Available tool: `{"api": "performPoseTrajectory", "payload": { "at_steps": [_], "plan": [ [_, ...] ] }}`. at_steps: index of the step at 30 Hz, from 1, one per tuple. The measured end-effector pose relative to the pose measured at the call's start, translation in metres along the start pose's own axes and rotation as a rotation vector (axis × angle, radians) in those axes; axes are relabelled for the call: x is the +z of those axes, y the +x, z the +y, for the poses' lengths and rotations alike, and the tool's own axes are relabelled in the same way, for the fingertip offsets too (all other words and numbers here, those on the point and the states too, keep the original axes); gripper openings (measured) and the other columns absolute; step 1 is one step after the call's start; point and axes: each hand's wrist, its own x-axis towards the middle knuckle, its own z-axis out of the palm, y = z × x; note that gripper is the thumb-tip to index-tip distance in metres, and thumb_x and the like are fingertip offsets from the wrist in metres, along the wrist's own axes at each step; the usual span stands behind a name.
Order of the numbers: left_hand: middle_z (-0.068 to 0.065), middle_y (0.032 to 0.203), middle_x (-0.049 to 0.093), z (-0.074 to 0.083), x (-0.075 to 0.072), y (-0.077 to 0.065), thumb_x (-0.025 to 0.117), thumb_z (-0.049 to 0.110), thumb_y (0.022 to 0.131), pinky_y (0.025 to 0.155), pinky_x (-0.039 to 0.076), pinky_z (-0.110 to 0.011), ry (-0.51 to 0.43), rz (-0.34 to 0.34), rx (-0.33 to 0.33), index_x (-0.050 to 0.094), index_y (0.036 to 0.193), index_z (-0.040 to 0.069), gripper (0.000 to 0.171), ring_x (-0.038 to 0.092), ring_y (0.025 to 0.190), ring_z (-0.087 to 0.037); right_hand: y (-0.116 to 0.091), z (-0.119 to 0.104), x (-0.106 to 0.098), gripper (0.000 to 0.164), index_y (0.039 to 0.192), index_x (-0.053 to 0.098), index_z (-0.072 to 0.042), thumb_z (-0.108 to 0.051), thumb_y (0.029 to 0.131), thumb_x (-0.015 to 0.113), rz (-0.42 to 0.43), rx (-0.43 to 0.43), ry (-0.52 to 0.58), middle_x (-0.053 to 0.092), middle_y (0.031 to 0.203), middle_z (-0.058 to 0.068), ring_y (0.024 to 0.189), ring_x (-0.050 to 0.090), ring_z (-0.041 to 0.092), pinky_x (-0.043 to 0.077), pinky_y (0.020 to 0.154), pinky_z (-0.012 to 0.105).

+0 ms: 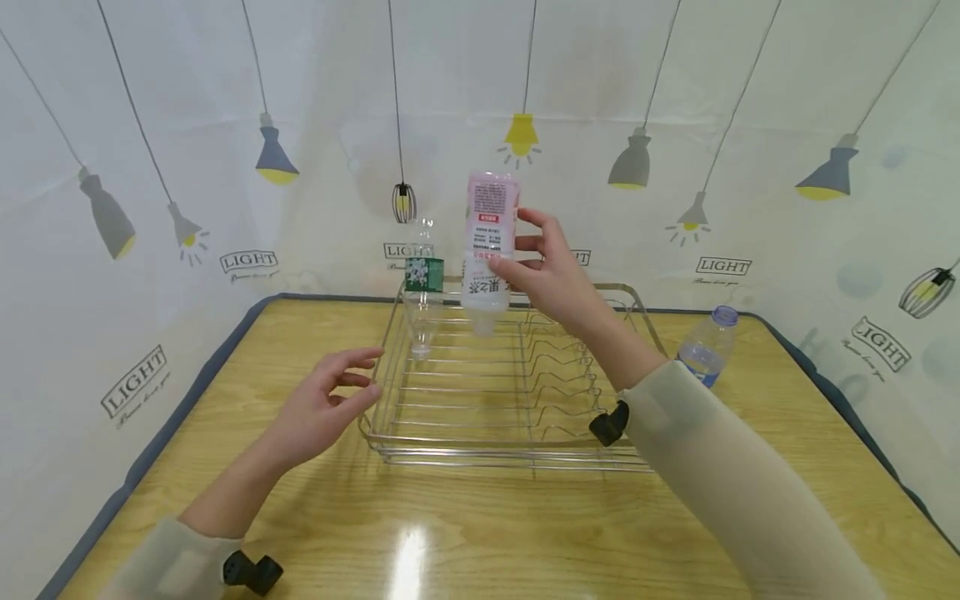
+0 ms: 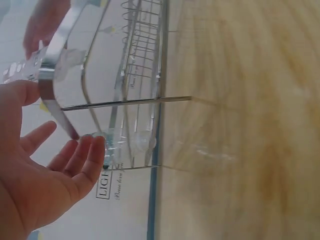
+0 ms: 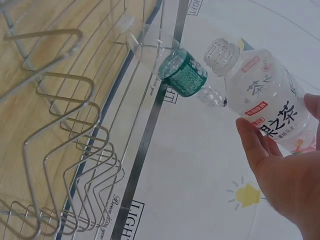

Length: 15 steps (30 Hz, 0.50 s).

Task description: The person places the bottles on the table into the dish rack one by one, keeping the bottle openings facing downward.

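Note:
My right hand [image 1: 553, 271] grips a clear plastic drink bottle [image 1: 489, 237] with a pink and white label. The bottle is upside down, neck lowest, over the back half of a wire dish rack [image 1: 465, 443]. In the right wrist view its open, capless mouth shows. A second clear bottle [image 1: 424, 275] with a green label stands neck down at the rack's back left. My left hand [image 1: 315, 408], fingers relaxed and apart, is beside the rack's left side and holds nothing. The left wrist view has its thumb and fingertips right at the metal rim [image 2: 46, 75].
To the right of the rack, a clear bottle [image 1: 707, 346] with a blue label stands upright on the wooden table [image 1: 480, 533]. Wavy wire dividers [image 1: 558, 367] line the rack's right half. A pale cloth [image 1: 315, 208] printed with lamps hangs behind.

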Motion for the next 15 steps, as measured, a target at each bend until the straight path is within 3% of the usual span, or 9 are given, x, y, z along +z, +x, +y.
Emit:
{"api": "performPoseTrajectory", "payload": {
  "at_steps": [3, 8, 15],
  "plan": [
    [-0.018, 0.159, 0.05, -0.006, 0.005, -0.002, 0.066, 0.032, 0.112, 0.099, 0.058, -0.045, -0.008, -0.032, -0.018, 0.052, 0.161, 0.02, 0.053, 0.062, 0.135, -0.038, 0.009, 0.001, 0.003, 0.087, 0.172, 0.02, -0.023, -0.027, 0.105, 0.076, 0.019, 0.001, 0.018, 0.054, 0.154, 0.013, 0.133, 0.065, 0.03, 0.06, 0.111, 0.051],
    [-0.021, 0.159, 0.049, -0.01, 0.01, -0.003, 0.067, 0.025, 0.111, 0.088, 0.061, -0.036, -0.043, -0.069, -0.036, 0.053, 0.16, 0.015, 0.052, 0.066, 0.126, -0.038, 0.023, 0.007, 0.01, 0.085, 0.171, 0.023, -0.024, -0.025, 0.105, 0.076, 0.041, 0.014, 0.056, 0.055, 0.151, 0.012, 0.133, 0.064, 0.028, 0.06, 0.107, 0.048],
    [-0.026, 0.138, 0.058, -0.014, 0.015, 0.001, 0.059, 0.007, 0.108, 0.08, 0.062, -0.032, -0.163, -0.082, -0.026, 0.057, 0.153, 0.011, 0.045, 0.076, 0.107, -0.033, 0.042, 0.016, 0.022, 0.083, 0.171, 0.025, -0.025, -0.023, 0.105, 0.076, 0.075, 0.028, 0.126, 0.056, 0.15, 0.014, 0.131, 0.066, 0.031, 0.062, 0.107, 0.049]
  ]
}}
